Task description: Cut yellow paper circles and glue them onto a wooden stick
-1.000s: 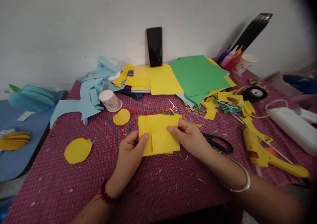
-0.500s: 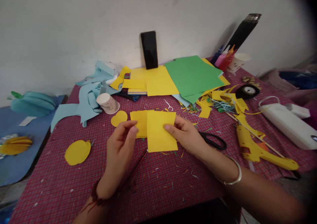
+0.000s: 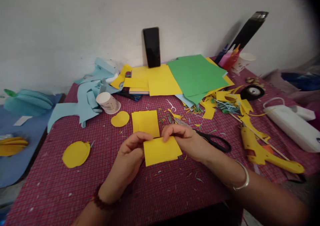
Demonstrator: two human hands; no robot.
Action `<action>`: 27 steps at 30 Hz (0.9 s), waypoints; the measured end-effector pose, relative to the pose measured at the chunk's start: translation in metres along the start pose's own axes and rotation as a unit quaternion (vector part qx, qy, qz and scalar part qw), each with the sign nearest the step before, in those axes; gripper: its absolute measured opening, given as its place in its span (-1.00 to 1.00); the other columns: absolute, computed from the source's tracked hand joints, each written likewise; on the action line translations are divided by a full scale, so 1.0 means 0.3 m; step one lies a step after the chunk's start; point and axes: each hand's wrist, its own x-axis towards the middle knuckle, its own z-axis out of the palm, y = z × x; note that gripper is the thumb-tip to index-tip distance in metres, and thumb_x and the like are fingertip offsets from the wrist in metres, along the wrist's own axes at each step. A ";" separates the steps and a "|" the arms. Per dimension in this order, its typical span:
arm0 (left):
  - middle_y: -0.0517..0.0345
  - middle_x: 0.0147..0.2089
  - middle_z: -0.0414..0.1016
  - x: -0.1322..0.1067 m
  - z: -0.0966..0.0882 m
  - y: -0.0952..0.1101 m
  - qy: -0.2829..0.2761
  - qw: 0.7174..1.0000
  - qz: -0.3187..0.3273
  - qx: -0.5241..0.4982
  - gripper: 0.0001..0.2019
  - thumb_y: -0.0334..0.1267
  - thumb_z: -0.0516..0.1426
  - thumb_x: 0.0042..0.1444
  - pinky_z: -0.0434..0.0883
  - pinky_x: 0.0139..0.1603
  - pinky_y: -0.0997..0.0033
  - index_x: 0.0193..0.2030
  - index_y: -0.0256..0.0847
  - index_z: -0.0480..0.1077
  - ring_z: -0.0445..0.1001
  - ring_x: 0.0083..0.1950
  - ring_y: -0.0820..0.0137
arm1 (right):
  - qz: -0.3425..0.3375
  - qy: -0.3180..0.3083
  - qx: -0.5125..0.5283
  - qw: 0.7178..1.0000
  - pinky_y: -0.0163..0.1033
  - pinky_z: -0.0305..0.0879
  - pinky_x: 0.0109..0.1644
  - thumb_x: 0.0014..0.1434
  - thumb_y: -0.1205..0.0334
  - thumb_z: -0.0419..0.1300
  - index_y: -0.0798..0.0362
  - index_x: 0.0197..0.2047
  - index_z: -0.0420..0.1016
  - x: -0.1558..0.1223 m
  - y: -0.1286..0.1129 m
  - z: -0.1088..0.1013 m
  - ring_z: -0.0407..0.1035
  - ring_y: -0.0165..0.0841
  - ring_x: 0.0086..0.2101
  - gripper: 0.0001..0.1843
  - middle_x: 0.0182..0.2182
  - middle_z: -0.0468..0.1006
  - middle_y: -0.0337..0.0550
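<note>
With left hand (image 3: 132, 151) and right hand (image 3: 191, 142) we grasp yellow paper (image 3: 161, 152) — square-cornered, apparently unshaped; round yellow pieces (image 3: 76, 154) lie cut.

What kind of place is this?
Probably a craft table by a wall: there are scissors, a yellow glue gun and green paper among cut scraps.

You face a plain, off-white wall (image 3: 95, 29), lightly smudged, standing directly behind the bench (image 3: 55, 182). Note that a red checked cloth (image 3: 160, 196) covers your bench top. To your left, a separate blue surface (image 3: 15, 172) stands beside the bench. Observe soft, subdued light across the wall, which darkens toward your upper right.
</note>
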 end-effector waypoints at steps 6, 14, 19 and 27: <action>0.16 -0.41 0.44 0.010 0.000 -0.008 0.020 0.997 -0.077 -0.017 -0.75 -0.07 0.21 -0.02 0.38 -0.48 0.48 -0.32 -0.23 0.46 0.40 -0.45 0.45 | -0.122 0.015 -0.169 0.978 -0.25 0.24 -0.26 0.09 0.44 0.05 -0.01 -0.38 0.45 -0.013 0.002 -0.006 0.32 -0.39 -0.33 -0.79 -0.37 0.38 -0.23; 0.29 -0.50 0.29 0.007 -0.013 -0.060 0.079 0.986 0.003 0.147 -0.80 -0.10 0.16 0.08 0.23 -0.52 0.55 -0.41 -0.19 0.36 0.24 -0.50 0.52 | -0.084 0.034 -0.151 0.984 -0.25 0.28 -0.24 0.17 0.29 0.04 0.00 -0.06 0.38 -0.014 -0.005 -0.002 0.34 -0.36 -0.28 -0.74 -0.29 0.43 -0.17; 0.25 -0.48 0.33 -0.019 0.007 -0.038 0.055 0.940 0.109 0.317 -0.80 -0.18 0.11 0.14 0.22 -0.44 0.51 -0.44 -0.19 0.39 0.25 -0.45 0.47 | 0.004 0.030 -0.154 0.988 -0.32 0.15 -0.45 0.11 0.13 0.18 0.04 -0.39 0.38 -0.011 0.001 0.002 0.23 -0.44 -0.49 -0.84 -0.51 0.36 -0.28; 0.18 -0.44 0.49 -0.039 0.016 -0.051 0.036 0.911 0.189 0.365 -0.86 -0.26 0.13 0.13 0.30 -0.36 0.46 -0.40 -0.16 0.47 0.39 -0.40 0.43 | 0.005 0.017 -0.159 0.987 -0.33 0.11 -0.47 0.08 0.11 0.23 0.04 -0.42 0.40 -0.016 0.015 0.010 0.18 -0.45 -0.51 -0.82 -0.54 0.35 -0.30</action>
